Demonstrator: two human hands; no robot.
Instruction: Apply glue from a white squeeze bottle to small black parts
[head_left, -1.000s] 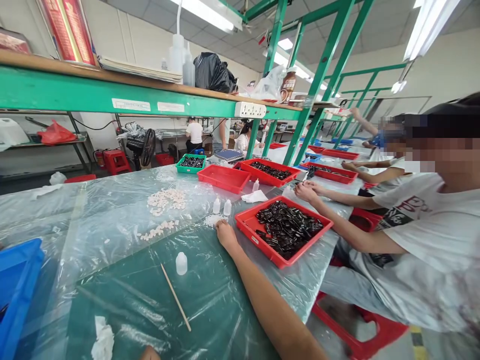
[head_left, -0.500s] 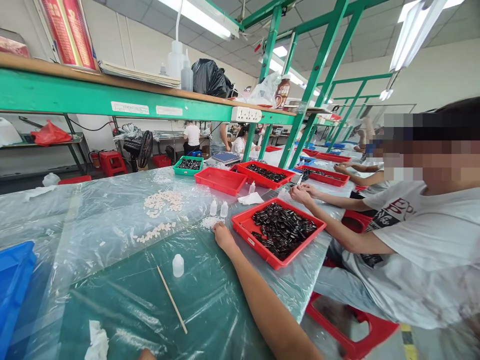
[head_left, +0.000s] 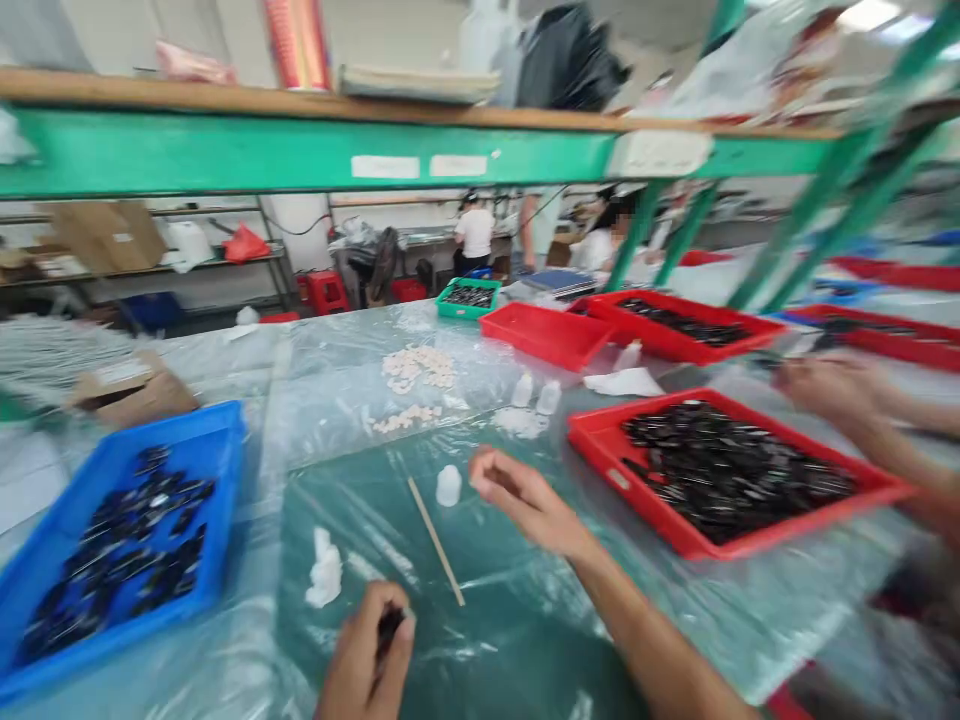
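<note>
My left hand [head_left: 369, 655] is low in the view, its fingers curled around a small black piece [head_left: 389, 630] that they partly cover. My right hand [head_left: 529, 500] hovers over the green mat [head_left: 517, 620] with thumb and fingertips pressed together. Anything in that pinch is too small or blurred to make out. Just left of it stands a small white bottle [head_left: 448, 486]. A thin wooden stick [head_left: 436, 543] lies between my hands, and a crumpled white tissue [head_left: 325, 570] rests above my left hand. Past my right hand is a pile of tiny white pieces [head_left: 520, 422].
A blue tray [head_left: 232, 480] of black parts is at left; a red tray [head_left: 630, 490] of them is at right. Two small bottles [head_left: 549, 398] and pale pieces [head_left: 418, 368] sit farther back. A co-worker's hands [head_left: 832, 395] are beyond the red tray. A green shelf beam [head_left: 300, 150] crosses overhead.
My right hand has left the white pile and come back towards me, fingers pinched. My left hand has come into fuller view with the black piece. The view has swung left and down.
</note>
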